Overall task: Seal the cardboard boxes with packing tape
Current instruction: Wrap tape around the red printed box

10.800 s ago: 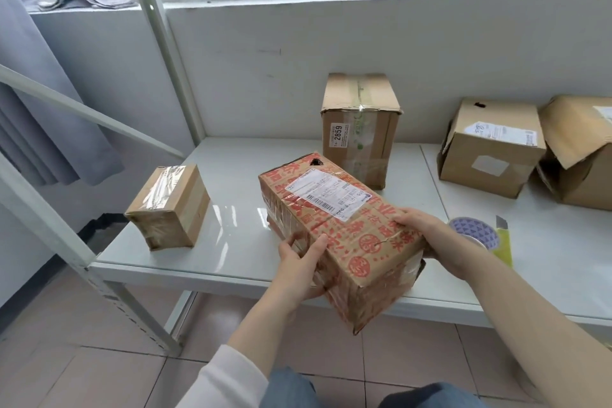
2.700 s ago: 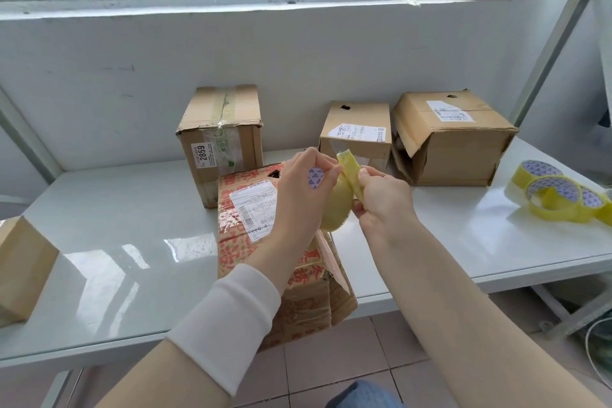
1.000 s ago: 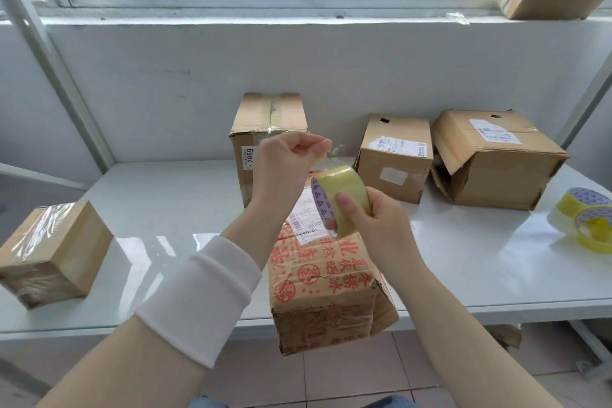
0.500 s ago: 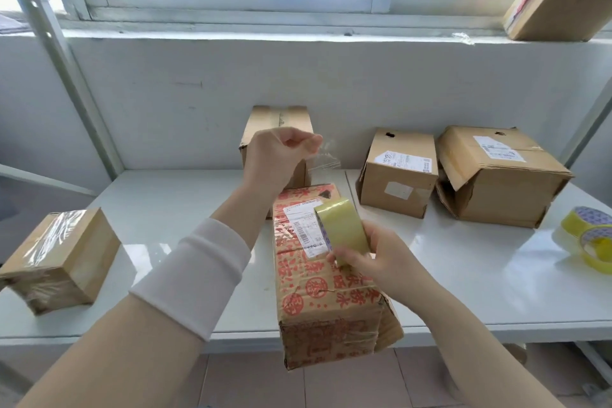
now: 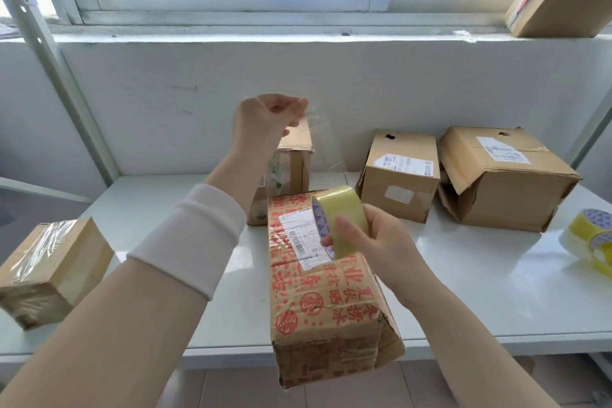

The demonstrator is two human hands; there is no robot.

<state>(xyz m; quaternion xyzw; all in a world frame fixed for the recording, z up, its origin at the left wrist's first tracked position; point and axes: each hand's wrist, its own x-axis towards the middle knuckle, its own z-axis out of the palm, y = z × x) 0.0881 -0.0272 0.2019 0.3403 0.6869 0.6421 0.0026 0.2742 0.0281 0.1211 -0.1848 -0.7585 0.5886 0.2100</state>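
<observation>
A long cardboard box with red print [image 5: 318, 301] lies on the white shelf [image 5: 480, 281], its near end sticking out over the front edge. My right hand [image 5: 367, 242] grips a yellowish tape roll [image 5: 341, 219] just above the box's white label. My left hand [image 5: 265, 122] is raised higher and pinches the free end of the clear tape strip [image 5: 326, 146], which stretches from the roll up to my fingers.
A tall box [image 5: 291, 169] stands behind my left arm. Two more boxes [image 5: 400, 172] [image 5: 503, 175] sit at the back right, the far one with a loose flap. A taped box [image 5: 49, 268] is at the left edge. Spare tape rolls [image 5: 592, 238] lie far right. Another box [image 5: 559, 7] rests on the window ledge.
My left hand has pulled the tape end up and away from the roll, so a longer clear strip is drawn out. The roll stays above the red-printed box.
</observation>
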